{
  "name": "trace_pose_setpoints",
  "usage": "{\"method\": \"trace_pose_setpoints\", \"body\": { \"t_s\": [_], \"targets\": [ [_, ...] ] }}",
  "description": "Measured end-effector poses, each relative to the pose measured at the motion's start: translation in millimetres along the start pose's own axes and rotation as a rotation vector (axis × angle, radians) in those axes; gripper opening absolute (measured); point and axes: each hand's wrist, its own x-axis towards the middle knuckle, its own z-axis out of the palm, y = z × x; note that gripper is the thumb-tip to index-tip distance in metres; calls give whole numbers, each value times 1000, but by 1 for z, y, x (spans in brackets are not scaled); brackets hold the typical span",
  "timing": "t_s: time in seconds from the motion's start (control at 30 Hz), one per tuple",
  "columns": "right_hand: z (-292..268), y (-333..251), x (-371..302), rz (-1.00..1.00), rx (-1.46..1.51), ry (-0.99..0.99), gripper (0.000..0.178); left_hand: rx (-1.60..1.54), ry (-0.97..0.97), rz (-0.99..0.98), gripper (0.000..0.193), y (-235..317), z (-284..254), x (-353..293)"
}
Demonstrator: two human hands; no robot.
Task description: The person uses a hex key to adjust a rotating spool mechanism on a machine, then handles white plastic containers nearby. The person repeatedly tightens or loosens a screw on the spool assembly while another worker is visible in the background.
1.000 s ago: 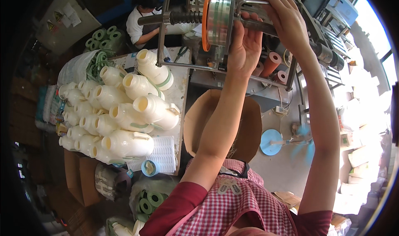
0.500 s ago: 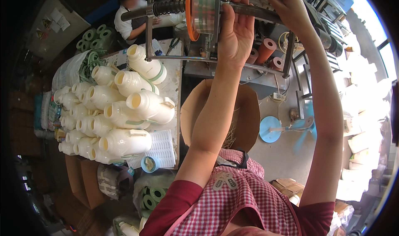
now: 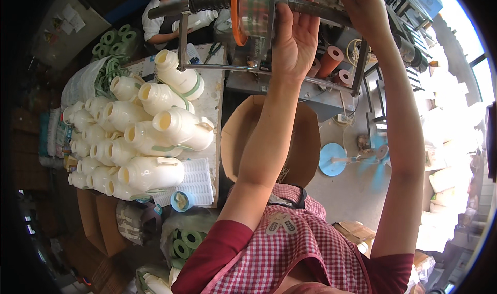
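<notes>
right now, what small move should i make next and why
Probably press the dark plate gently toward the clear roll with your left hand: that hand is right beside the plate, while the orange disc flanks the roll's other side, with a spring beyond it. Whether the roll sits snug can't be told from this view.

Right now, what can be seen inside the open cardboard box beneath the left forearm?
Thin, pale strips show low in the cardboard box. The left forearm and checked apron cover part of its inside; what lies there cannot be seen.
</notes>
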Motion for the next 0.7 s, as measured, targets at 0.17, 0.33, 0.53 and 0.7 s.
{"method": "trace_pose_setpoints", "body": {
  "t_s": [0.17, 0.33, 0.53, 0.7],
  "targets": [
    [-5, -7, 2, 166, 87, -56, 23, 80, 4, 1, 43, 4, -6, 2],
    [0, 4, -1, 41, 15, 16, 24, 35, 23, -15, 43, 1, 0, 1],
    [7, 9, -4, 149, 155, 62, 28, 121, 23, 16, 45, 2, -3, 1],
    [-1, -8, -3, 245, 19, 40, 31, 168, 2, -7, 47, 4, -4, 1]
  ]
}}
